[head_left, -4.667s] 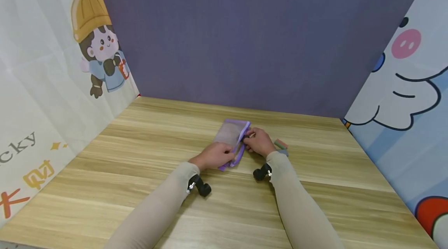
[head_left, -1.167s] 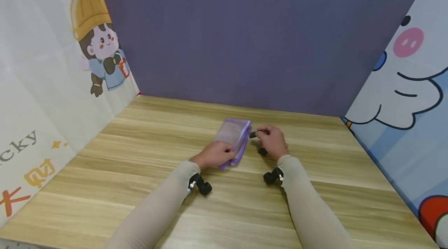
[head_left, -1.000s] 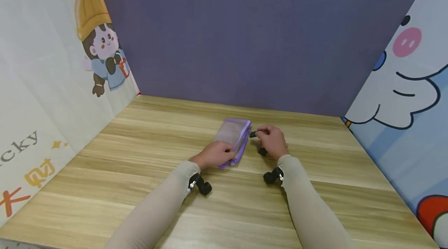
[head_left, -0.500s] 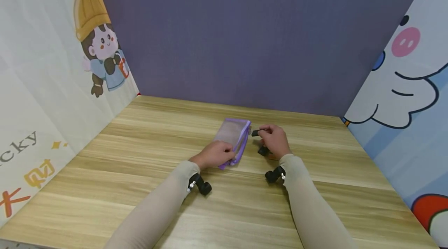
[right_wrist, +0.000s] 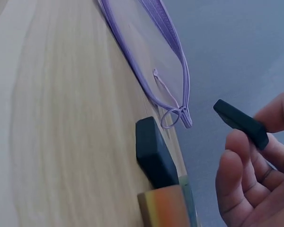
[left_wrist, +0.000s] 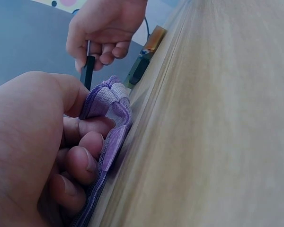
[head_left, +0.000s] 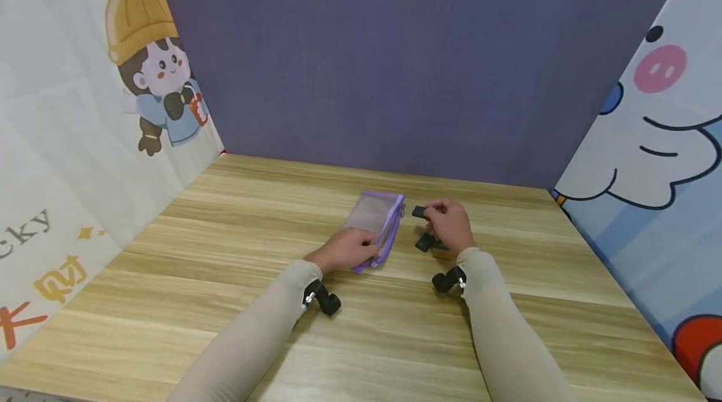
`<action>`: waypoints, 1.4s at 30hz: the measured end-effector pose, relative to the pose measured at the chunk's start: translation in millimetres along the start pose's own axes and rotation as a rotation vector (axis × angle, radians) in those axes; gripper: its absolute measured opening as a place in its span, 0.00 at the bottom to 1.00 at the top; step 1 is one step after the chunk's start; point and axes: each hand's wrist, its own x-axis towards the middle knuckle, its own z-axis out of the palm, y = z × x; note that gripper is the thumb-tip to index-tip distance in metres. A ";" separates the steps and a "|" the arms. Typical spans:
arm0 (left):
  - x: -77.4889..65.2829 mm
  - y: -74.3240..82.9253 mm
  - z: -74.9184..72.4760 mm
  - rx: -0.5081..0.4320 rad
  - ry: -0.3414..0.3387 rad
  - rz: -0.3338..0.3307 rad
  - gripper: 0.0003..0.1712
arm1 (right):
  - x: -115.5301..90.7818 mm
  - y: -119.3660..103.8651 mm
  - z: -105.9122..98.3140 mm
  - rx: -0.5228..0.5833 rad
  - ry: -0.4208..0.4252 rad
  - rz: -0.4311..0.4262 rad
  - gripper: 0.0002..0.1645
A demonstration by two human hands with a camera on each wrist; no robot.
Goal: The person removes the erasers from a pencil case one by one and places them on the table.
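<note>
A flat purple mesh zip pouch [head_left: 368, 209] lies mid-table with its zipped mouth parted on the right side. My left hand [head_left: 345, 249] pinches the near end of that mouth; in the left wrist view the fingers curl round its purple edging [left_wrist: 114, 144]. To the right of the pouch, my right hand [head_left: 451, 225] holds a small black block [right_wrist: 240, 123] between thumb and fingers, apart from the pouch. A second black block [right_wrist: 154, 149] rests on the table below the right hand, close to an orange-and-yellow striped block [right_wrist: 166, 205].
A greenish block [right_wrist: 188, 196] shows partly behind the striped one. The pouch's zip has a purple cord loop [right_wrist: 170, 117] at its far end. A dark panel [head_left: 395, 63] stands along the back of the wooden table [head_left: 225, 251], with printed cloths on both sides.
My right hand has drawn away from the pouch's mouth to the right, carrying the black block. The second black block and the striped block show more now. My left hand stays at the pouch.
</note>
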 end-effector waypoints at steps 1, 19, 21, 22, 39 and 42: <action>0.2 -0.1 0.0 0.000 0.000 -0.001 0.17 | -0.1 0.1 -0.9 -0.004 -0.002 -0.001 0.15; 2.3 2.2 -1.8 0.001 0.011 -0.002 0.18 | 3.7 5.8 -8.2 -0.045 0.026 -0.046 0.11; 2.6 1.9 -1.5 0.003 0.013 -0.001 0.19 | 3.6 6.8 -9.8 -0.051 0.027 -0.049 0.11; 2.8 1.9 -1.4 0.004 0.012 -0.001 0.19 | 3.5 7.3 -10.6 -0.056 0.029 -0.048 0.11; 9.0 0.4 1.8 0.008 0.007 -0.015 0.19 | 8.4 9.3 -22.8 -0.040 0.038 -0.028 0.12; 9.1 1.2 1.8 0.009 0.008 -0.013 0.19 | 9.2 9.2 -24.0 -0.036 0.043 -0.025 0.12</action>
